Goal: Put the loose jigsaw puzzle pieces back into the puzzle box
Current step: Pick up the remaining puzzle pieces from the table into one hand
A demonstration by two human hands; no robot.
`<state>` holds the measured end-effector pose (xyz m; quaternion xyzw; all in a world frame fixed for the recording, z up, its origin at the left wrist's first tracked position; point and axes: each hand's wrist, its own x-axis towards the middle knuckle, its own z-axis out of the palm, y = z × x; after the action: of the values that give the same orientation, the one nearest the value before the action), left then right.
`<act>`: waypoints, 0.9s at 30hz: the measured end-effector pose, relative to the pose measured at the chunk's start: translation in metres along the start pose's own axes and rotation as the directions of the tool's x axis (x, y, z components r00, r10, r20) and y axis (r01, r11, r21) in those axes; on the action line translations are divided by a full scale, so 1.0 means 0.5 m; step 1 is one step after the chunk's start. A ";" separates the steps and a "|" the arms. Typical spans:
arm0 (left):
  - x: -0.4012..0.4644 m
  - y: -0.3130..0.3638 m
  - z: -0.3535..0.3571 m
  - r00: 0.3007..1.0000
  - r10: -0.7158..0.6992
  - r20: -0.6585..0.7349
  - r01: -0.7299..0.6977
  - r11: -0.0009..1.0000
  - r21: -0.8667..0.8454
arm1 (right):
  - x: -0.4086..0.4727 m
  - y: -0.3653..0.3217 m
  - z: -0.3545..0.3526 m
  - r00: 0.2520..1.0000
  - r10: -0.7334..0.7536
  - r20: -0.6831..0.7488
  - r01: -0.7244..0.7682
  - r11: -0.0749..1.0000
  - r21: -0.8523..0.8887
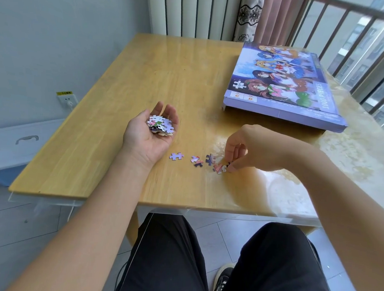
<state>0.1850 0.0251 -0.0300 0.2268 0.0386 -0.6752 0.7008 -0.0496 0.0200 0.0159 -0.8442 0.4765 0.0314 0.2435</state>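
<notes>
left hand point(150, 131) lies palm up on the wooden table point(126, 90), near the middle of its front half, fingers loosely cupped round a heap of puzzle pieces point(160, 125) resting in the palm. right hand point(252, 147) is knuckles up toward the front edge, thumb and fingertips point(232, 168) pinching a red-and-white puzzle piece point(219, 168) that lies on the tabletop. three more loose pieces lie in a row between the hands: a lilac piece point(176, 156) nearest the left wrist, a pink-and-dark piece point(197, 161), then a dark blue piece point(210, 159) just beside the pinched one. puzzle box point(284, 83), lid on, printed with cartoon figures, sits flat at the far right corner, well apart from the pieces.
</notes>
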 end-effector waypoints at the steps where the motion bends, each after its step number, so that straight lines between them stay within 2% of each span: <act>1: 0.000 0.001 0.000 1.000 -0.001 0.000 0.001 1.000 -0.003 | 0.000 -0.002 0.000 1.000 -0.005 0.004 0.005 1.000 -0.009; 11: -0.003 0.000 0.002 1.000 -0.001 -0.011 0.001 1.000 -0.014 | -0.006 0.000 0.007 0.998 -0.046 -0.039 0.048 0.998 0.050; 24: -0.002 0.000 0.002 1.000 -0.007 -0.006 0.007 1.000 -0.012 | -0.014 0.006 0.019 0.991 -0.053 -0.122 0.057 0.998 0.028; 27: -0.001 0.001 0.002 1.000 -0.008 -0.004 0.008 1.000 0.001 | -0.015 0.004 0.011 0.985 -0.068 -0.160 0.086 0.991 0.106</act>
<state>0.1851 0.0254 -0.0290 0.2286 0.0406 -0.6775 0.6979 -0.0541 0.0273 0.0126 -0.8468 0.4622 -0.0710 0.2535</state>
